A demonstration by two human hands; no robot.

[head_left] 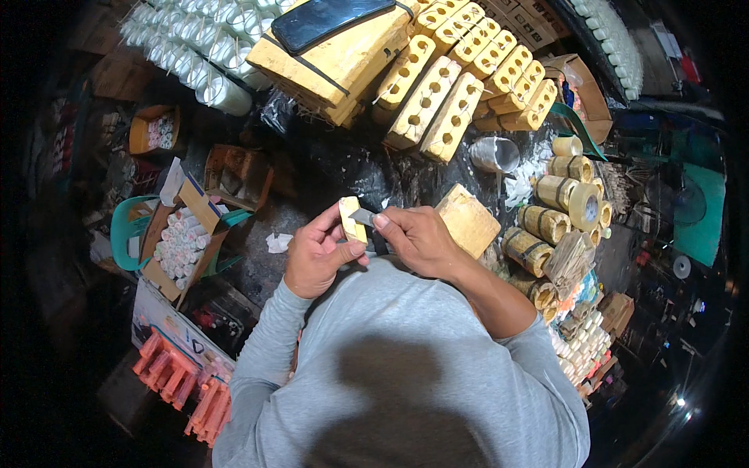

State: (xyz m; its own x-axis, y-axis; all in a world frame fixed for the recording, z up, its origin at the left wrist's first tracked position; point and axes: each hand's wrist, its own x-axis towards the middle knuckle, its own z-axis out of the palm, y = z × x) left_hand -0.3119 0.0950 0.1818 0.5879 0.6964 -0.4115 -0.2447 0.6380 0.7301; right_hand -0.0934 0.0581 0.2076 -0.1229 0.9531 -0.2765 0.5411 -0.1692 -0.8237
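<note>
In front of my chest, my left hand (pixel 314 256) grips a small yellow block (pixel 349 209) with a pale face, its fingers behind it and the thumb at its lower end. My right hand (pixel 424 240) is closed around a short flat metal blade (pixel 363 217), the thumb lying along it. The tip of the blade rests against the face of the block. My right palm hides the rear of the blade. Just beyond my right hand lies a larger yellow block (pixel 468 220) on the dark work surface.
Yellow molds with round holes (pixel 427 101) stand in rows ahead, near a phone (pixel 331 23) on a large yellow block. A metal cup (pixel 495 154) and strapped yellow cylinders (pixel 544 224) are at the right. Leftward sit a carton of white candles (pixel 186 246) and glass jars (pixel 222 93).
</note>
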